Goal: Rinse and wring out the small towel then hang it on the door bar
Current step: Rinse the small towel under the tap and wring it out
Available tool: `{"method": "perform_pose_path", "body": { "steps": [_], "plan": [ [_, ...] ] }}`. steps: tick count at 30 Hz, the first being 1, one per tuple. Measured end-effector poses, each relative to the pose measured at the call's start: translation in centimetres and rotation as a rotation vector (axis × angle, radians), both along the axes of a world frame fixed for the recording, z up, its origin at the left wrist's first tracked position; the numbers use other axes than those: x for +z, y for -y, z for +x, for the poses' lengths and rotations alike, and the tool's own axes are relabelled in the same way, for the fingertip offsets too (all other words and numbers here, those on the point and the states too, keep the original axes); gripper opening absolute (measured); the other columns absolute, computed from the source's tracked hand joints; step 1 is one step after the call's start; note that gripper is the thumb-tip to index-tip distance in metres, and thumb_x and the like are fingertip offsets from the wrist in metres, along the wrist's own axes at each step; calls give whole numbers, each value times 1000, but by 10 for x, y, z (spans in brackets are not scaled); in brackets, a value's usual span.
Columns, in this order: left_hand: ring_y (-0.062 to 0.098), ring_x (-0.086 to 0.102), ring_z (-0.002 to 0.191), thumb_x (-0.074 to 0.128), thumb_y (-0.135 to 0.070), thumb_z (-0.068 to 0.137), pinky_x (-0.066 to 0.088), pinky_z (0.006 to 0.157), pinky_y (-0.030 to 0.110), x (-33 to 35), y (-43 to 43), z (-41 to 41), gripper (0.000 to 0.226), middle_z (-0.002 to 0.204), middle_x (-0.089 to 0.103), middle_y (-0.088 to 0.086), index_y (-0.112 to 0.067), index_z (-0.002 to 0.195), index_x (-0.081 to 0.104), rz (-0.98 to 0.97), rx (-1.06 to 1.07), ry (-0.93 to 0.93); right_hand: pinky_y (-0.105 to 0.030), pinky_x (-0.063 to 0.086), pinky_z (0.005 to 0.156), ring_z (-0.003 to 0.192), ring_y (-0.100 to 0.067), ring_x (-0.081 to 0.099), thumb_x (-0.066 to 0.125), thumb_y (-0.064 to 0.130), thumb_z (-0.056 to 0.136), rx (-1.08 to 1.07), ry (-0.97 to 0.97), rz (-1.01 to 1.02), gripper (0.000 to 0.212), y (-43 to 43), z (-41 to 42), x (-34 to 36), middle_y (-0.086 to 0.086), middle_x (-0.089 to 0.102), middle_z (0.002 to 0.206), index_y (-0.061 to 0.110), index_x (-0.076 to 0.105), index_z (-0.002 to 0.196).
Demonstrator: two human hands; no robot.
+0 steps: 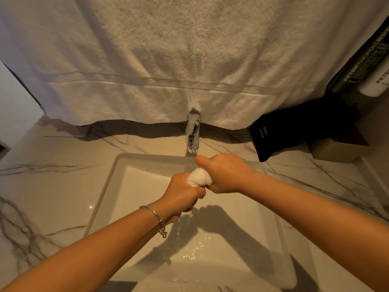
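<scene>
A small white towel [199, 176] is bunched into a tight wad over the white rectangular sink [109, 180]. My left hand [183, 194] grips its lower part and my right hand [223, 173] grips its upper part, the two fists touching. Only a rounded bit of the towel shows between them. Water drips from under my left hand into the basin. A silver bracelet sits on my left wrist. The door bar is not in view.
A chrome faucet [192, 135] stands behind the sink, just beyond my right hand. A large white towel [168, 60] hangs across the back. A black pouch [294, 131] and a box lie on the marble counter [52, 182] at right, bottles above them.
</scene>
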State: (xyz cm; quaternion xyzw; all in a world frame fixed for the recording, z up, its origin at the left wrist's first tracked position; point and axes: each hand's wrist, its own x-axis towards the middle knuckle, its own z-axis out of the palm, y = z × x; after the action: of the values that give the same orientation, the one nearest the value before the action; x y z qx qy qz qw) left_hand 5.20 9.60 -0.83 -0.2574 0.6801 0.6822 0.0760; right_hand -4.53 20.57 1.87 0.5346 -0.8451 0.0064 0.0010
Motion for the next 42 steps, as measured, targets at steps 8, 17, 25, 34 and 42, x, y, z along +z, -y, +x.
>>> {"method": "perform_pose_path", "body": {
  "steps": [8, 17, 25, 34, 42],
  "plan": [
    [8, 28, 27, 52, 13, 71, 24, 35, 15, 2, -3, 2, 21, 40, 38, 2, -6, 62, 52, -15, -25, 6, -31, 30, 51, 65, -36, 59, 68, 29, 70, -16, -16, 12, 45, -4, 0, -3, -16, 68, 83, 13, 45, 105],
    [8, 27, 26, 51, 13, 68, 22, 36, 13, 0, -1, 5, 22, 29, 36, -7, -7, 61, 51, -38, -90, 26, -31, 34, 53, 74, -36, 62, 67, 30, 73, -44, 22, 2, 45, -8, 8, -8, -15, 68, 88, 13, 45, 107],
    [2, 38, 27, 62, 4, 70, 29, 31, 14, 4, 14, 1, 7, 49, 49, 2, 3, 77, 60, -341, -351, -43, -30, 33, 51, 76, -36, 60, 67, 30, 72, -266, 209, -47, 39, -15, 28, -15, -15, 67, 91, 12, 45, 100],
    [15, 70, 80, 75, -50, 57, 54, 58, 20, 35, 40, 4, 54, 102, 69, 5, -27, 104, 61, 13, -302, -95, -17, 40, 40, 50, -3, 50, 76, 26, 64, -610, 785, -581, 52, -51, 64, 4, 2, 49, 77, 31, 29, 84],
    [10, 71, 71, 70, -33, 62, 59, 62, 20, 58, 18, 3, 45, 78, 76, -6, -18, 104, 60, 162, -146, -347, -15, 48, 53, 61, -3, 59, 69, 45, 67, -523, 1097, -804, 32, -69, 73, 35, 10, 63, 63, 18, 56, 78]
  ]
}}
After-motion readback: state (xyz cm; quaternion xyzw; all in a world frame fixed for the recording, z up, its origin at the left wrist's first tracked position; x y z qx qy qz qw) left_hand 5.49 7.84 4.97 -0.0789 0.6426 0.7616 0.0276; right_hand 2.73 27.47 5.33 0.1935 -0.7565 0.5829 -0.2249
